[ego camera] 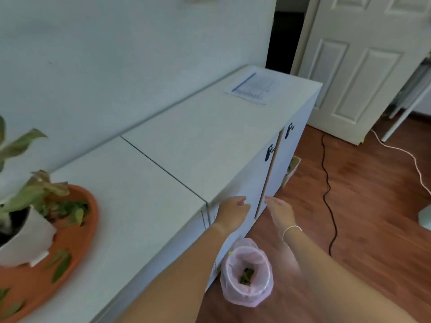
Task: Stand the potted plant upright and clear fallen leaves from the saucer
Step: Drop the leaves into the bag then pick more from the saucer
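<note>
Both hands hang past the front edge of the long white cabinet (177, 141), above the small bin lined with a pink plastic bag (247, 273) on the wood floor, where a few green scraps already lie. The left hand (233, 212) and the right hand (278, 212) each show loose, extended fingers and hold nothing. The work left lies well apart to the person's left: the round terracotta saucer (77, 231) sits on the cabinet top at the frame's left edge, with the white pot of the leafy green plant (25, 238) standing in it, tilted rather than square. The fallen green leaves (61, 264) lie scattered on the saucer's near rim, their long axes running roughly along its curve, and more lie behind the pot. The left hand is the nearer, so the next reach probably goes leftward and back over the cabinet top.
</note>
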The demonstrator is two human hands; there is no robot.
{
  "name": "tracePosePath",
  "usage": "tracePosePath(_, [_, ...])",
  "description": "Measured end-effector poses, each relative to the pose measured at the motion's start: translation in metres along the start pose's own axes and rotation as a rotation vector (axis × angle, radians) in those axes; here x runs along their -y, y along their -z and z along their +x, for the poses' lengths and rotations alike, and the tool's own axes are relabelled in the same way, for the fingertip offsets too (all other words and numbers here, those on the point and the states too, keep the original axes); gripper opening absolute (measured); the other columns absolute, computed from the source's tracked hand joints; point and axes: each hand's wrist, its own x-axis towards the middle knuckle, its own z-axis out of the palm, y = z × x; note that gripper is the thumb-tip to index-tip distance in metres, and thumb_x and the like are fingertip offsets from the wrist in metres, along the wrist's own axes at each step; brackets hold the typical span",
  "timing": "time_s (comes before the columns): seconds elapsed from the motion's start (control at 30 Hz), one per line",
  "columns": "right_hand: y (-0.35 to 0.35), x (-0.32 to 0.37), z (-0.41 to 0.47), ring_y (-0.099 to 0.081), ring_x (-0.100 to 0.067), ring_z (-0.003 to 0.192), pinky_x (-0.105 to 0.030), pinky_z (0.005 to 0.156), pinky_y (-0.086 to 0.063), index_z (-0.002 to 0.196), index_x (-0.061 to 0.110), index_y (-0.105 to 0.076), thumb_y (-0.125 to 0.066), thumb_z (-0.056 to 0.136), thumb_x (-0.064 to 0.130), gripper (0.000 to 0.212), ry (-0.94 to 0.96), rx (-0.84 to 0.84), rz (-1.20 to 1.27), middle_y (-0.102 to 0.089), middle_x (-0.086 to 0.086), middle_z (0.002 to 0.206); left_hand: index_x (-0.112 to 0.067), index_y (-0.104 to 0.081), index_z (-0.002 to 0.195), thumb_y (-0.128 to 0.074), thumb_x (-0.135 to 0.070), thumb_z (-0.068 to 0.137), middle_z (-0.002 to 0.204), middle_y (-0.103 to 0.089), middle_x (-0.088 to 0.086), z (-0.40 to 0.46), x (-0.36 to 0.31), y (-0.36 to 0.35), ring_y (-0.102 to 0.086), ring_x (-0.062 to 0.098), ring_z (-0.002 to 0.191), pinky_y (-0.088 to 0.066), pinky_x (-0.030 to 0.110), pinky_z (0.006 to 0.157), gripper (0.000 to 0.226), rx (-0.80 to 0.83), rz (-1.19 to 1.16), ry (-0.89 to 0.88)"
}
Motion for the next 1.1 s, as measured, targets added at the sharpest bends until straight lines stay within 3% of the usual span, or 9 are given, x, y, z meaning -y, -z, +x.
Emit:
tracePosePath(0.23, [-0.05, 0.109, -0.04, -0.054, -0.011, 0.105, -0.021, 0.091, -0.04, 0.121, 0.015, -0.063, -0.049, 0.092, 0.019, 0.033, 0.366, 0.116, -0.064, -0.062, -0.001, 0.126, -0.007, -0.049, 0.139, -0.05, -0.018, 0.095, 0.143, -0.052, 0.008, -0.048, -0.041, 0.097, -0.047, 0.017, 0.133, -0.033, 0.022, 0.108, 0.045, -0.228, 0.009, -0.161])
tracePosePath(0.5, [-0.185, 0.13, -0.112, -0.054, -0.009, 0.105, -0.022, 0.095, -0.039, 0.121, 0.014, -0.063, -0.051, 0.091, 0.017, 0.033, 0.55, 0.482, -0.243, -0.063, -0.001, 0.126, -0.011, -0.047, 0.14, -0.046, -0.02, 0.097, 0.145, -0.049, 0.005, -0.134, 0.03, 0.197, -0.046, 0.018, 0.134, -0.031, 0.018, 0.1, 0.044, -0.487, -0.036, -0.018])
tracePosePath(0.6, [-0.231, 0.121, -0.14, -0.054, -0.01, 0.107, -0.021, 0.094, -0.038, 0.121, 0.014, -0.064, -0.051, 0.09, 0.016, 0.033, 0.6, 0.622, -0.331, -0.063, -0.002, 0.126, -0.01, -0.067, 0.106, -0.044, -0.014, 0.095, 0.108, -0.066, 0.011, -0.165, 0.062, 0.221, -0.06, 0.026, 0.104, -0.042, 0.028, 0.084, 0.026, -0.576, -0.064, 0.022])
tracePosePath(0.63, [-0.243, 0.117, -0.149, -0.055, -0.011, 0.109, -0.021, 0.093, -0.038, 0.121, 0.015, -0.064, -0.051, 0.09, 0.016, 0.033, 0.621, 0.668, -0.368, -0.063, -0.001, 0.125, -0.011, -0.063, 0.082, -0.043, -0.011, 0.093, 0.084, -0.062, 0.01, -0.174, 0.07, 0.227, -0.056, 0.025, 0.084, -0.04, 0.03, 0.074, 0.022, -0.619, -0.058, 0.038])
tracePosePath(0.7, [-0.261, 0.108, -0.163, -0.055, -0.011, 0.109, -0.021, 0.092, -0.039, 0.118, 0.016, -0.065, -0.053, 0.089, 0.018, 0.032, 0.642, 0.746, -0.427, -0.064, -0.001, 0.124, -0.011, -0.047, 0.068, -0.043, -0.008, 0.091, 0.068, -0.045, 0.009, -0.191, 0.084, 0.236, -0.042, 0.02, 0.067, -0.032, 0.029, 0.063, 0.023, -0.678, -0.046, 0.093])
tracePosePath(0.8, [-0.284, 0.099, -0.178, -0.056, -0.013, 0.107, -0.022, 0.094, -0.041, 0.118, 0.017, -0.066, -0.054, 0.088, 0.015, 0.032, 0.655, 0.814, -0.509, -0.063, -0.002, 0.126, -0.008, -0.057, 0.079, -0.043, -0.01, 0.092, 0.075, -0.057, 0.007, -0.214, 0.104, 0.247, -0.051, 0.017, 0.069, -0.04, 0.027, 0.063, 0.019, -0.729, -0.026, 0.148])
tracePosePath(0.87, [-0.293, 0.095, -0.184, -0.056, -0.018, 0.113, -0.024, 0.096, -0.04, 0.119, 0.018, -0.066, -0.055, 0.088, 0.017, 0.033, 0.697, 0.829, -0.585, -0.062, -0.003, 0.128, -0.008, -0.066, 0.112, -0.044, -0.012, 0.094, 0.11, -0.067, 0.006, -0.224, 0.118, 0.253, -0.061, 0.019, 0.103, -0.044, 0.025, 0.087, 0.029, -0.749, -0.013, 0.185])
tracePosePath(0.93, [-0.3, 0.092, -0.189, -0.055, -0.02, 0.116, -0.023, 0.095, -0.037, 0.12, 0.019, -0.064, -0.056, 0.087, 0.021, 0.034, 0.759, 0.854, -0.675, -0.06, -0.003, 0.13, -0.007, -0.057, 0.132, -0.043, -0.012, 0.095, 0.137, -0.057, 0.007, -0.234, 0.127, 0.258, -0.051, 0.021, 0.128, -0.037, 0.024, 0.104, 0.04, -0.764, 0.028, 0.25])
tracePosePath(1.1, [-0.307, 0.087, -0.195, -0.054, -0.014, 0.106, -0.021, 0.085, -0.036, 0.124, 0.028, -0.06, -0.062, 0.082, 0.024, 0.042, 0.79, 1.055, -0.916, -0.062, 0.002, 0.126, -0.007, -0.068, 0.113, -0.044, -0.007, 0.09, 0.116, -0.069, 0.011, -0.246, 0.146, 0.273, -0.062, 0.027, 0.107, -0.047, 0.029, 0.086, 0.033, -0.749, 0.183, 0.303])
